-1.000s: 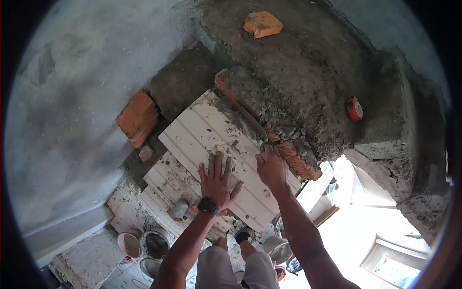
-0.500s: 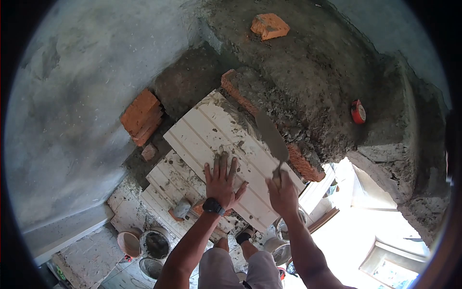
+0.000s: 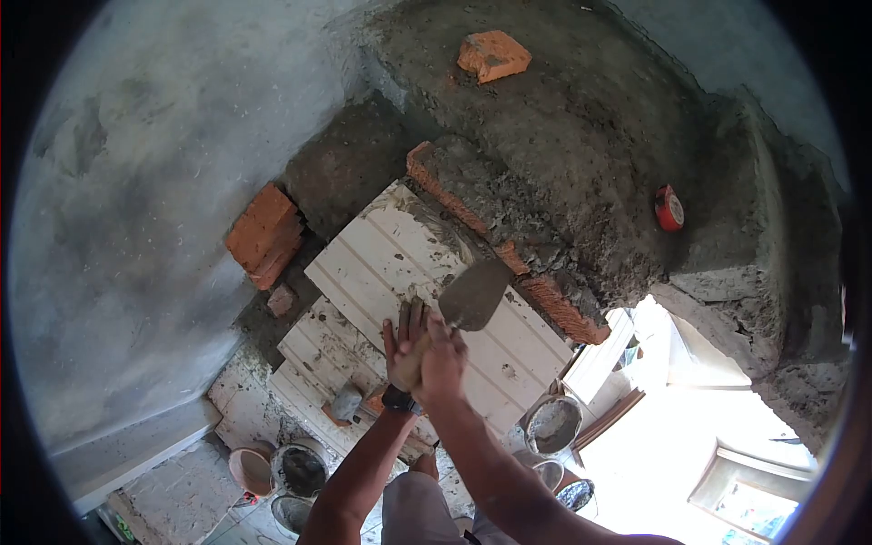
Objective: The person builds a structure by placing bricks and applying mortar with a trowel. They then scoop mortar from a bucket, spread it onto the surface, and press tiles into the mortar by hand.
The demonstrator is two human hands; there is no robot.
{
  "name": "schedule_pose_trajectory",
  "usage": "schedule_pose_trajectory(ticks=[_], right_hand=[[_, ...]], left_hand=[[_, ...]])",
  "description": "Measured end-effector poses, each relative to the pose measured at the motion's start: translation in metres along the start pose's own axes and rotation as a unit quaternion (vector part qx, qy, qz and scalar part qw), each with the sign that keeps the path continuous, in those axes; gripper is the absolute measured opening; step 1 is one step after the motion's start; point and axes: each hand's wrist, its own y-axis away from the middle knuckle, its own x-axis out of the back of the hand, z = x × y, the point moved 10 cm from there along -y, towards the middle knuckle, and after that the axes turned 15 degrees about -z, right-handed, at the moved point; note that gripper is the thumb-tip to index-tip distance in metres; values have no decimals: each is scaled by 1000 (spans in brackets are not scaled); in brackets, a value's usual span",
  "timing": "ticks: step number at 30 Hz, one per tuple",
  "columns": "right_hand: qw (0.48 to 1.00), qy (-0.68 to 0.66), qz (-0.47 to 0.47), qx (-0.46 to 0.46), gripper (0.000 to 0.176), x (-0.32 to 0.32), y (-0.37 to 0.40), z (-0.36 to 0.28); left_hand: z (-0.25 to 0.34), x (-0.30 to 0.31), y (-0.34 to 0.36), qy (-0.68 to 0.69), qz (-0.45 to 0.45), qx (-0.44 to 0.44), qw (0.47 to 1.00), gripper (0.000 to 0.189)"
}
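Note:
My left hand [image 3: 393,347] lies flat on a cream, grooved board [image 3: 363,256], fingers spread, with a dark watch at the wrist. My right hand [image 3: 443,363] is wrapped round the handle of a trowel [image 3: 474,295] and crosses over my left hand, hiding part of it. The trowel's grey blade is above the board, pointing up and right. Along the board's far edge runs a row of orange bricks [image 3: 568,311] with rough wet mortar [image 3: 518,200] behind them.
A loose brick [image 3: 495,56] and a red tape measure [image 3: 669,209] lie on the grey ledge. Stacked bricks [image 3: 264,236] lean by the left wall. A hammer-like tool [image 3: 345,402] rests on a lower board. Buckets [image 3: 553,425] stand on the floor below.
My right hand has swung the trowel left from the brick edge, over the board and across my left hand. My left hand stays on the board.

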Motion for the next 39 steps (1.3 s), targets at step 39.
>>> schedule_pose_trajectory(ticks=[39], right_hand=[[465, 868, -167, 49, 45, -33, -58, -68]], left_hand=[[-3, 42, 3, 148, -24, -30, 988, 98]])
